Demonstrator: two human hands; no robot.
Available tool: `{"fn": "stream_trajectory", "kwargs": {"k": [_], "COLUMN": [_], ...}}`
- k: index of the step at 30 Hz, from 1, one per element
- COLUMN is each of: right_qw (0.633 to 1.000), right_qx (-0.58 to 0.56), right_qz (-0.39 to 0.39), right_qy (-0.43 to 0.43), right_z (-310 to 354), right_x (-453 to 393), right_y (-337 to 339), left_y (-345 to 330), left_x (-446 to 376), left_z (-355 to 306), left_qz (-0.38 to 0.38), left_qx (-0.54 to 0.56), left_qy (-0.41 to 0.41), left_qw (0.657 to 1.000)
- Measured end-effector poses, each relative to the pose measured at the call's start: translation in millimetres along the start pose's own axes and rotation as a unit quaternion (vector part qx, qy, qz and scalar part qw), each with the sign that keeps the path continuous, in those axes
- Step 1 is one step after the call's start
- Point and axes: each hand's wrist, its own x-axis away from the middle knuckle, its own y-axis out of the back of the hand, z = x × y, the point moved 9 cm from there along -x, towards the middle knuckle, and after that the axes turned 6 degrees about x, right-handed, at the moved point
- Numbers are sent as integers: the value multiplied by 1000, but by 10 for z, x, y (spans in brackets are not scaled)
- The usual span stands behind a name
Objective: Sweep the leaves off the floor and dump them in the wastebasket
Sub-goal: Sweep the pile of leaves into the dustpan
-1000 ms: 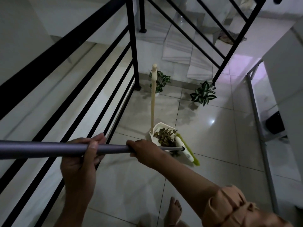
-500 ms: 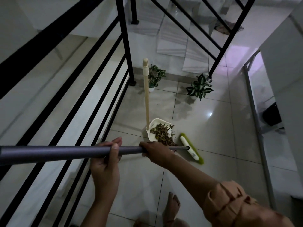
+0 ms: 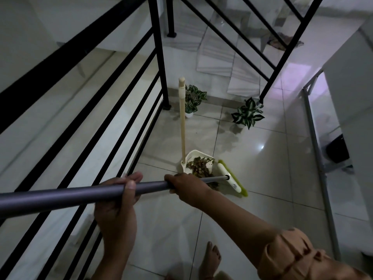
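Observation:
Both hands grip a grey broom handle (image 3: 66,196) that runs across the frame. My left hand (image 3: 119,201) holds it near the middle; my right hand (image 3: 187,186) holds it further down. The broom's white and green head (image 3: 232,178) rests on the floor tiles to the right of a white dustpan (image 3: 193,156). The dustpan stands on the floor with its long cream handle (image 3: 182,122) upright. A pile of dry brown leaves (image 3: 201,167) lies in the pan and spills over its front lip. A dark wastebasket (image 3: 338,148) sits at the right, behind a metal frame.
A black railing (image 3: 159,57) runs along the left and across the top, with stairs beyond. Two small potted plants (image 3: 194,98) (image 3: 248,114) stand on the tiles past the dustpan. A grey metal frame (image 3: 316,146) borders the right. My bare foot (image 3: 211,257) is at the bottom.
My left hand slid down the handle towards my right hand. The broom head drew back to the right of the dustpan, and the leaves stay in the pan.

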Motion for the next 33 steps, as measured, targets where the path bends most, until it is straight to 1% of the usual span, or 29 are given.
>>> {"fn": "stream_trajectory", "kwargs": {"k": [5, 7, 9, 12, 16, 21, 24, 28, 33], "right_qw": [999, 998, 997, 999, 999, 998, 999, 1000, 999], "right_qx": [8, 4, -3, -14, -12, 13, 17, 24, -9], "right_qz": [18, 24, 24, 24, 33, 24, 9, 4, 3], "right_qy": [-47, -63, -67, -42, 7, 55, 47, 7, -54], "right_z": [-505, -682, -764, -662, -283, 201, 251, 84, -168], "right_x": [91, 97, 75, -14, -127, -168, -107, 58, 256], "right_y": [-130, -204, -256, -282, -342, -258, -208, -193, -249], "left_y": [-337, -468, -497, -364, -16, 306, 290, 193, -50], "left_x": [99, 137, 146, 153, 182, 133, 120, 150, 145], "left_z": [426, 550, 625, 615, 448, 114, -37, 83, 228], "left_qz": [15, 33, 34, 11, -34, -40, -14, 3, 59], "left_qx": [34, 24, 18, 16, -6, -21, -20, -3, 7], "left_qy": [57, 68, 70, 66, 51, 1, -22, 20, 58], "left_qw": [998, 997, 997, 998, 998, 999, 999, 1000, 997]}}
